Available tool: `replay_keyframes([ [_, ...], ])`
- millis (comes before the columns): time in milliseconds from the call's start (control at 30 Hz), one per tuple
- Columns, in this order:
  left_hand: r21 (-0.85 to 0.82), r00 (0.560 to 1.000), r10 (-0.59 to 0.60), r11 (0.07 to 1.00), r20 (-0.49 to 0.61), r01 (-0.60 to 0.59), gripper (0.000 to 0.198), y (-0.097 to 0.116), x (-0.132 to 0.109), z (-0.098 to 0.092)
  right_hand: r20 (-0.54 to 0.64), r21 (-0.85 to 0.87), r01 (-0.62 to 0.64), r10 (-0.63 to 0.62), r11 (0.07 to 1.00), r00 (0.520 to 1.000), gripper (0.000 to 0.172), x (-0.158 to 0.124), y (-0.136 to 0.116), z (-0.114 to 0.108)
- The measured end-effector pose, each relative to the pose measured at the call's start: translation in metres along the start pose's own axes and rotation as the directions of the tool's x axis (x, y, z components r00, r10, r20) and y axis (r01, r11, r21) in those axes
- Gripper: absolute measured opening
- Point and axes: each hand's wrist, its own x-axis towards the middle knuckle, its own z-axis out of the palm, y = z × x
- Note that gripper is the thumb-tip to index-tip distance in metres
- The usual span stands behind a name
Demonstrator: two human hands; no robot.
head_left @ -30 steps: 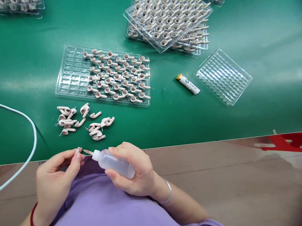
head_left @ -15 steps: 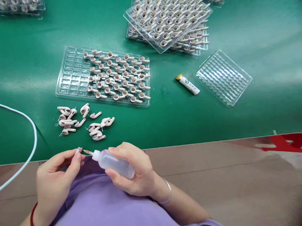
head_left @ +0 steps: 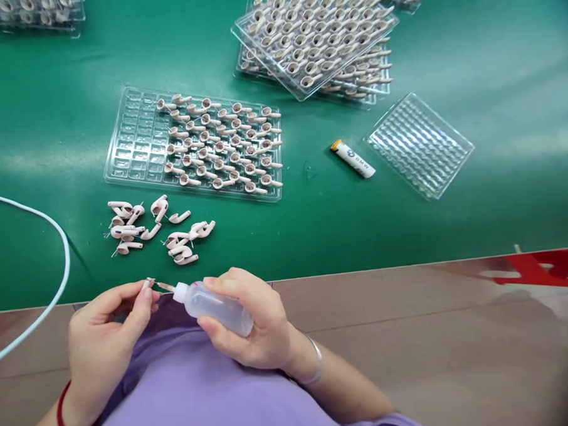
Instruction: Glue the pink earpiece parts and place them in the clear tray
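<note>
Hands (head_left: 103,336) (head_left: 263,325) hold white piece (head_left: 146,284) and bottle (head_left: 219,309) at table edge (head_left: 357,269), clear of tray (head_left: 141,134).

The letters BMW, the last one slightly blurred, run along a white cylinder (head_left: 355,159) with an orange end, which lies on the green table (head_left: 311,227) set back from its near edge. Beside the lettering (head_left: 362,162), on the side toward the orange end, stands a small round dark emblem (head_left: 350,154), its details too fine to make out. At the table's near edge, the squeeze bottle (head_left: 218,307) bears a reddish mark by its neck, too small to read.
</note>
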Motion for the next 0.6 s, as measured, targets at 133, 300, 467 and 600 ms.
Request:
replay_keyframes([
  [133,-0.011,1.0,-0.002,1.0,-0.002,0.002,0.015,0.0,0.0,0.0,-0.019,0.059,-0.011,0.012,0.998,1.0,0.035,0.002,0.0,-0.001],
  [300,-0.021,1.0,-0.013,1.0,0.016,0.014,0.018,-0.003,0.002,-0.002,-0.036,0.133,-0.112,0.118,0.985,0.992,0.039,-0.002,-0.002,-0.006],
  [467,-0.119,0.99,-0.087,0.988,0.108,0.1,0.026,-0.012,0.003,-0.01,-0.173,0.133,-0.271,0.292,0.953,0.941,0.043,-0.005,0.008,-0.019],
  [600,-0.272,0.931,-0.209,0.917,0.298,0.293,0.031,-0.022,-0.001,-0.015,-0.258,0.05,-0.294,0.297,0.954,0.919,0.043,-0.003,0.023,-0.033],
])
